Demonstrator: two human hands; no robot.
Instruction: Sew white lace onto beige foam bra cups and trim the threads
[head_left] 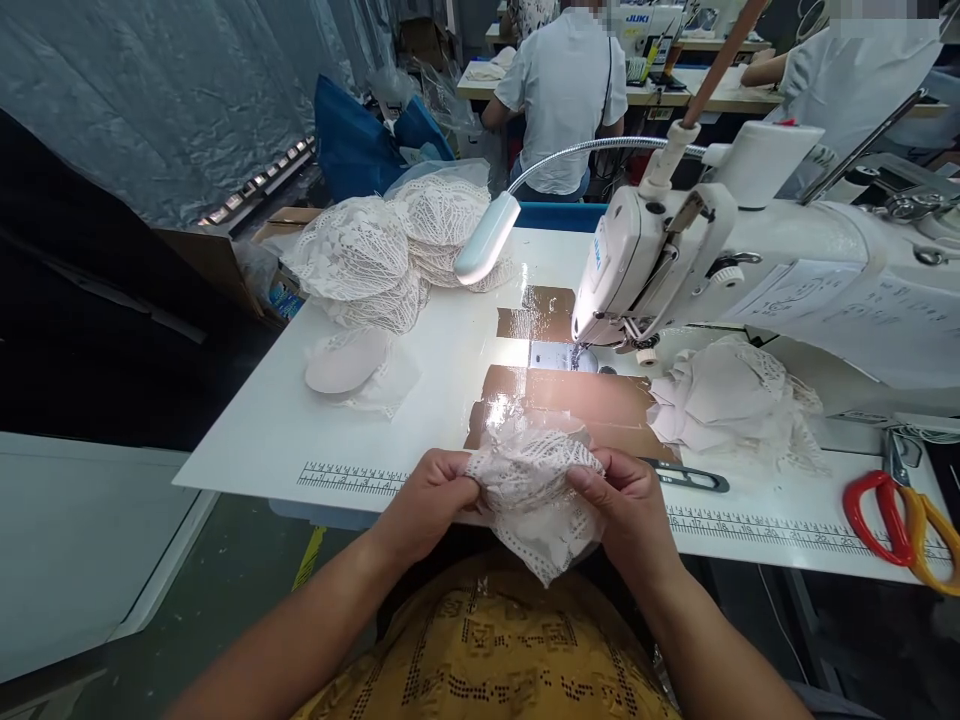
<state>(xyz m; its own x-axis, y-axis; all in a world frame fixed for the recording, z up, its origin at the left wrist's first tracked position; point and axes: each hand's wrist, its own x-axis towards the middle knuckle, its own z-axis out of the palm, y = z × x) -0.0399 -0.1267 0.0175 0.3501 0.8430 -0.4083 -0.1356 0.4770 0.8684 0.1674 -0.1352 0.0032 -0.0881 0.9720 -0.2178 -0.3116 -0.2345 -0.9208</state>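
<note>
A white lace piece (536,490) is stretched between my two hands at the front edge of the sewing table. My left hand (439,500) pinches its left side between thumb and fingers. On the other side my right hand (630,505) grips it, thumb on top. The lace looks bunched in the middle, with a corner hanging over the table edge. Just beyond it stands the white sewing machine (622,260), its needle area lit. A small thread snipper (694,478) lies flat beside my right hand.
Stacked lace pieces (352,250) sit at the back left, with a pale oval pad (349,360) nearer. Right of the needle lies a heap of white fabric (731,400). Scissors (900,510) rest at the right edge. A lamp (487,238) overhangs the table. One person (562,95) sits ahead.
</note>
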